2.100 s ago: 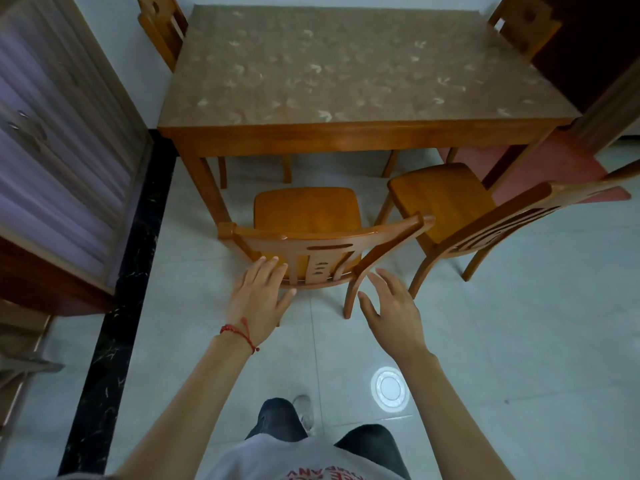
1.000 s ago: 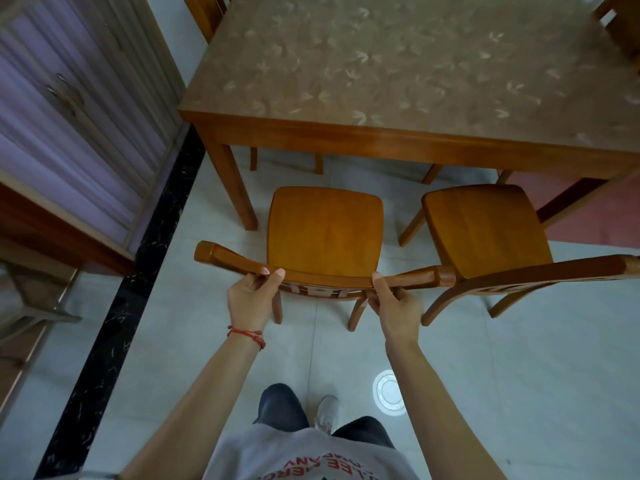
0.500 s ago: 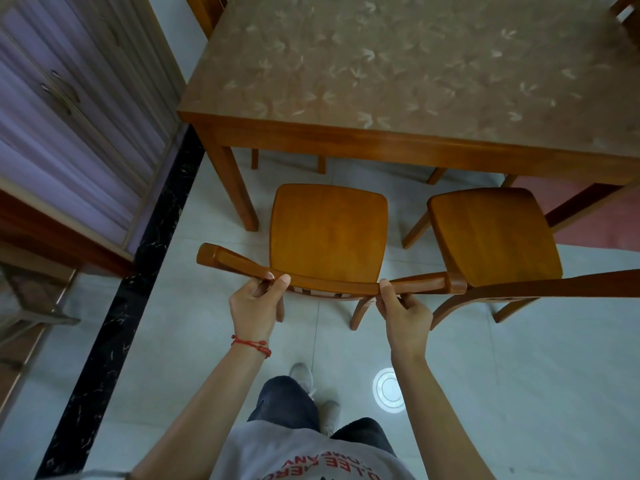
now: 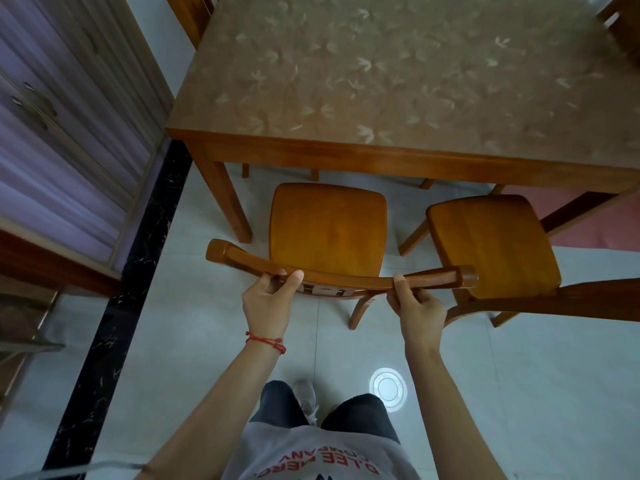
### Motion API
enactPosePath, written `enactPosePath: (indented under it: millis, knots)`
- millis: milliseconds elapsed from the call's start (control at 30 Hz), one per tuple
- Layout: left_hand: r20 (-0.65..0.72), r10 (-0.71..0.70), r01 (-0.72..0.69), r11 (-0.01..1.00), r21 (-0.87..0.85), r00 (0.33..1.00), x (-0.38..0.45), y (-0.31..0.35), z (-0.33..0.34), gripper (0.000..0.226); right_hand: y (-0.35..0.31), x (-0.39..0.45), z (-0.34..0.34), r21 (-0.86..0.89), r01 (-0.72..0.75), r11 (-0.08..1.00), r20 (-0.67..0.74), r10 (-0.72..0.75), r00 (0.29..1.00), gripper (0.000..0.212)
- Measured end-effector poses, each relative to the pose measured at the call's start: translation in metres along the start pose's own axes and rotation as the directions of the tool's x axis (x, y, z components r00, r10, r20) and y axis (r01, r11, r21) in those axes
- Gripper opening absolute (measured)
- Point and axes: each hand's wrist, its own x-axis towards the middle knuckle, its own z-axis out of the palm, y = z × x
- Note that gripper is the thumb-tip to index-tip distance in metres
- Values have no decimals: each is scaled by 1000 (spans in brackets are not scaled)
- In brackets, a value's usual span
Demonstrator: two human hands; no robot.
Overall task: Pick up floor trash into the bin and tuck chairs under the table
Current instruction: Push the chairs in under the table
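Both arms reach forward; left hand (image 4: 269, 304) and right hand (image 4: 418, 307) each hold a curled-finger grip.

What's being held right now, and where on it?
The left chair, by its curved top back rail: left hand grips the rail left of centre, right hand nearer its right end.

The orange-brown wooden chair with the curved top rail (image 4: 327, 233) has a smooth, varnished seat with a soft sheen, and the second wooden chair of the same colour (image 4: 491, 244) just beside it looks alike in finish. The rectangular wooden desk (image 4: 398, 161) shows lacquered honey-toned edges and legs, its top covered by a smooth brownish sheet printed with pale leaf shapes that looks faintly glossy. The pale grey tiled floor (image 4: 207, 341) is polished enough to mirror a round light, and a thin red cord bracelet (image 4: 265, 341) looks like matt woven thread.
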Motion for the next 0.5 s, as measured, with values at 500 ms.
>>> enactPosePath:
  millis: [500]
  knots:
    - [8,0,1,1000,-20,1000,60,25,34,17,-32,57,33,8,55,998,-29,-54,998,14]
